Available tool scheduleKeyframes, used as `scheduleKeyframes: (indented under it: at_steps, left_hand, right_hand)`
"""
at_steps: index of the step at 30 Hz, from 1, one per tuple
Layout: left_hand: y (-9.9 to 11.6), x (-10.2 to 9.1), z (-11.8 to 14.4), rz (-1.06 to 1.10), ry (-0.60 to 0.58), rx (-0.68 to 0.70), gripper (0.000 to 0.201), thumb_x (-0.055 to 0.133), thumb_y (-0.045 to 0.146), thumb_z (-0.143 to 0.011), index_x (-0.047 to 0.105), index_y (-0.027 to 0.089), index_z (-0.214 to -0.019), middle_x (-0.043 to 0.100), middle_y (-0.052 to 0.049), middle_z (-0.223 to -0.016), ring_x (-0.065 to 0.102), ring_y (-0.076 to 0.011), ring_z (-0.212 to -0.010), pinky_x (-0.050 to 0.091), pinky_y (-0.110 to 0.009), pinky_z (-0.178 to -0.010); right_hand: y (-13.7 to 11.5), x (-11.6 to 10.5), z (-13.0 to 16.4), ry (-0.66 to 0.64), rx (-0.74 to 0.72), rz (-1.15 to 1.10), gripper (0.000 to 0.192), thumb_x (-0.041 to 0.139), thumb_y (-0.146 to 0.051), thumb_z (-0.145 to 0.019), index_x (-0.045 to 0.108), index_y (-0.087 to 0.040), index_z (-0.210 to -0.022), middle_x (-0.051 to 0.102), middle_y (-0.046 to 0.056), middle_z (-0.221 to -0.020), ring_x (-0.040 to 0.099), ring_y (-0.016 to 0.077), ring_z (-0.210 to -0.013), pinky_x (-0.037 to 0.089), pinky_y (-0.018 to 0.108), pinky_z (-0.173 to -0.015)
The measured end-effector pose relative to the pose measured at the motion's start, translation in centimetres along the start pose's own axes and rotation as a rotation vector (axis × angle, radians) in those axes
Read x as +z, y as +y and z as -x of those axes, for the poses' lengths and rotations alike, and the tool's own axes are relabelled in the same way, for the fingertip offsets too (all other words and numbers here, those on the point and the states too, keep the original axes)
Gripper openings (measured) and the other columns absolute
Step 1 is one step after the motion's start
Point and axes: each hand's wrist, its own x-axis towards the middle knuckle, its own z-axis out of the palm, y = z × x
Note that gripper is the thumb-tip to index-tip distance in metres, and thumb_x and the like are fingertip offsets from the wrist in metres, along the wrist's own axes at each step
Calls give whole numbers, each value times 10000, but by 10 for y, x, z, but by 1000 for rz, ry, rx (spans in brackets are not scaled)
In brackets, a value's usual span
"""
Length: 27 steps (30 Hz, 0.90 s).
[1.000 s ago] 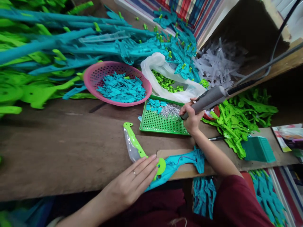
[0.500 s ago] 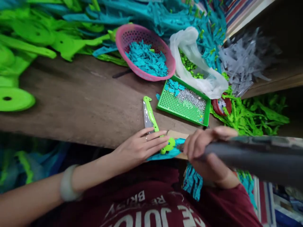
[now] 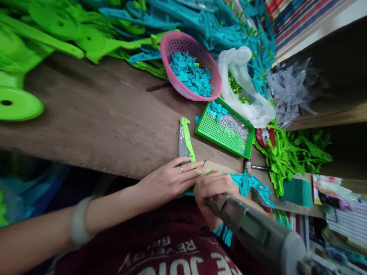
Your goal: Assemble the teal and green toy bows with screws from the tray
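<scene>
My left hand (image 3: 169, 179) lies with its fingers stretched flat across the lower end of a bright green plastic part (image 3: 187, 139). Along that part's left side runs a grey metal blade (image 3: 182, 144). My right hand (image 3: 215, 189) is wrapped round the front end of a grey power screwdriver (image 3: 258, 229), close against my left fingertips. The driver's tip and the spot under it are hidden by my hands. Blue plastic pieces (image 3: 245, 183) show beneath and to the right of my right hand, along the table edge.
A green tray (image 3: 209, 130) holds small metal bits and blue pieces. Behind it stand a pink basket (image 3: 169, 70) of blue pieces and a white plastic bag (image 3: 258, 110). Piles of green parts (image 3: 60, 23) and blue parts (image 3: 183, 19) cover the wooden table's (image 3: 94, 110) back.
My right hand has brought the screwdriver left and towards me, over the round green end beside my left fingers. My left hand keeps its place on the green part. The view has shifted slightly.
</scene>
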Motion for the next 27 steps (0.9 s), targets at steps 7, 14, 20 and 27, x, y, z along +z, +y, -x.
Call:
scheduleKeyframes:
  at_steps: [7,14,20,27]
  left_hand:
    - [3,3,-2,-106,45,43,423,316,144,-1050,634,142,-1329,651,-62,-1403,533,-230,-1353,367,-414,-1140]
    - [16,14,2,-234,98,54,453,318,21,-993,701,99,-1221,690,-90,-1338,591,-262,-1278,391,-443,-1143]
    - [15,22,8,-252,181,57,368,412,77,-1006,729,133,-1186,683,-62,-1360,598,-183,-1238,247,-389,-1268]
    - [15,20,8,-250,155,79,398,393,47,-969,712,78,-1205,676,-116,-1360,600,-221,-1293,308,-400,-1254]
  right_hand:
    - [-27,-47,-33,187,-44,-173,208,501,-423,-997,592,-254,-918,644,-40,-650,658,117,-581,581,229,-579]
    - [25,-140,-62,1249,-33,79,169,623,-316,-775,548,-262,-916,426,-126,-503,403,79,-367,415,196,-399]
    - [48,-137,-52,1201,8,36,192,599,-263,-761,514,-248,-933,472,-125,-512,430,90,-380,420,208,-404]
    - [47,-137,-52,1228,44,46,204,590,-286,-748,506,-251,-929,449,-129,-497,424,93,-374,408,207,-396]
